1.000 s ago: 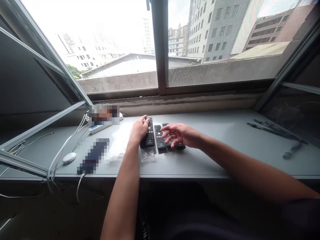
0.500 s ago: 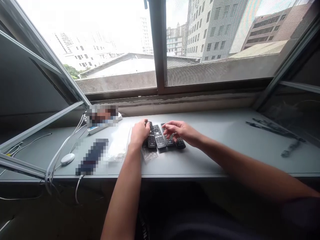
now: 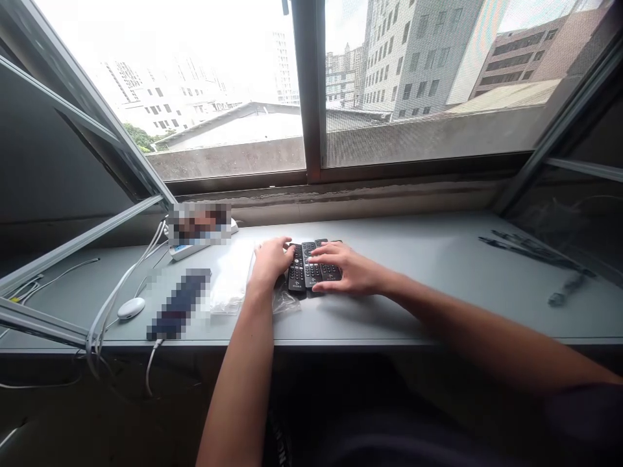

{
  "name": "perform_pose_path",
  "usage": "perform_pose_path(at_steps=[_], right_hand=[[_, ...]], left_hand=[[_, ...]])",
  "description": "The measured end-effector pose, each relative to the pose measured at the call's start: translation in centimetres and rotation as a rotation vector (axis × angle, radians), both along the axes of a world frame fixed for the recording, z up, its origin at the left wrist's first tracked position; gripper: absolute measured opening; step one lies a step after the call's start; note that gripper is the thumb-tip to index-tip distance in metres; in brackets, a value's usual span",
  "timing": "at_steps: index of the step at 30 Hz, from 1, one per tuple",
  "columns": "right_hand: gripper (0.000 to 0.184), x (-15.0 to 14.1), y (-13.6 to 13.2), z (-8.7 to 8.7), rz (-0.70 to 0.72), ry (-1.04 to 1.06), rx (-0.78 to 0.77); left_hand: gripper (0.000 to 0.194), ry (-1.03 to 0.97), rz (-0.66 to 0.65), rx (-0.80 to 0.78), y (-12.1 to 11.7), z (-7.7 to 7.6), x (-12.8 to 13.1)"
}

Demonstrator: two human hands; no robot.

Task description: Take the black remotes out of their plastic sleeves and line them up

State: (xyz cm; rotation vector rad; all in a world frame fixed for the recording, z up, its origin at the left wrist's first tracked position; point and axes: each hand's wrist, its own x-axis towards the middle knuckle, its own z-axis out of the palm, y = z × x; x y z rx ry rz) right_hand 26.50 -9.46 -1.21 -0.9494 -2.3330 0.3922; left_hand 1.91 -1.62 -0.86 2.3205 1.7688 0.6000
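Note:
Several black remote controls (image 3: 297, 275) lie side by side on the grey tabletop, their keypads facing up. Against the left end of the row rests my left hand (image 3: 272, 263), thumb and fingers apart, with the thumb at the leftmost remote's edge. My right hand (image 3: 353, 269) lies open across the right part of the row, fingers spread over the remotes and the thumb low near their front ends. It hides much of the rightmost ones. A crumpled clear plastic bag (image 3: 287, 302) sits by my left wrist, just in front of the remotes.
White plastic packaging (image 3: 228, 285) lies left of my left hand. Farther left are a blurred-out dark device (image 3: 180, 305) on a cable, a white round puck (image 3: 131, 309) and a power strip (image 3: 204, 243). A dark strap-like bundle (image 3: 535, 253) lies far right. Windows stand behind.
My right hand has moved left and flattened over the remotes. The remotes now sit straighter and closer together. My left hand has barely shifted.

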Motion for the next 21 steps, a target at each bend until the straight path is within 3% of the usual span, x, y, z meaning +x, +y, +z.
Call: perform_pose_path(at_steps=[3, 13, 21], right_hand=[[0.079, 0.1, 0.1, -0.8, -0.006, -0.121, 0.029], [0.081, -0.3, 0.2, -1.5, -0.050, -0.187, 0.061], [0.086, -0.4, 0.1, -1.3, -0.041, -0.160, 0.059]], left_hand=[[0.041, 0.005, -0.018, 0.012, -0.1, 0.0, 0.1], [0.042, 0.192, 0.031, 0.051, 0.4, -0.7, 0.6], [0.044, 0.119, 0.049, 0.054, 0.1, -0.3, 0.4]])
